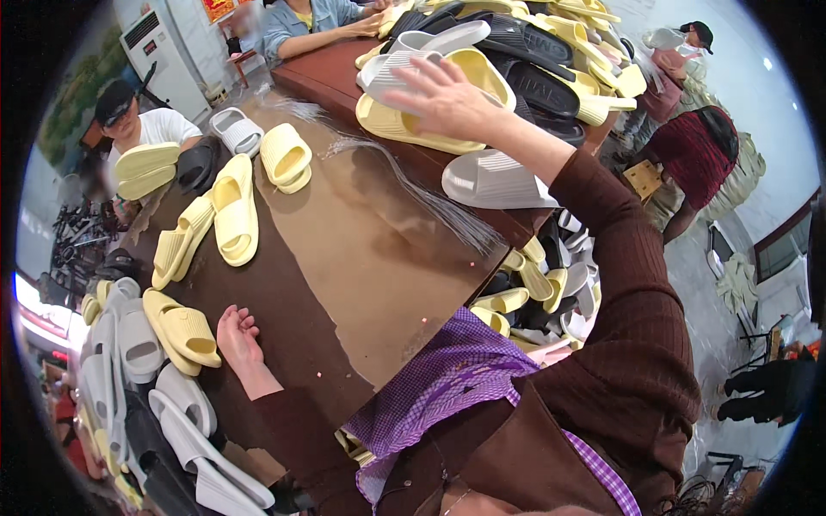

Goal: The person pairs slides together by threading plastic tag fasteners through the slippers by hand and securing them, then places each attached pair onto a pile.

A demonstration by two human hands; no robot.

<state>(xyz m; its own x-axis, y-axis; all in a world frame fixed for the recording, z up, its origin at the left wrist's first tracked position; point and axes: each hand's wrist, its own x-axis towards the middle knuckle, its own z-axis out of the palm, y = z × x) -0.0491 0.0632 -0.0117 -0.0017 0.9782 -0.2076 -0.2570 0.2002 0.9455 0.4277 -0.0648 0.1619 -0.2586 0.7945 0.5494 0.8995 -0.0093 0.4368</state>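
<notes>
My right hand [443, 96] reaches forward, fingers spread flat on a yellow slipper [430, 107]; my left hand [238, 337] rests open beside a yellow pair [182, 331].

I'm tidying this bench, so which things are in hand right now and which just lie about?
In hand:
right hand reaching onto a yellow slipper on the heap
left hand resting on the table beside a yellow pair

Lying about:
white slipper
plastic ties
grey slippers
floor pile
</notes>
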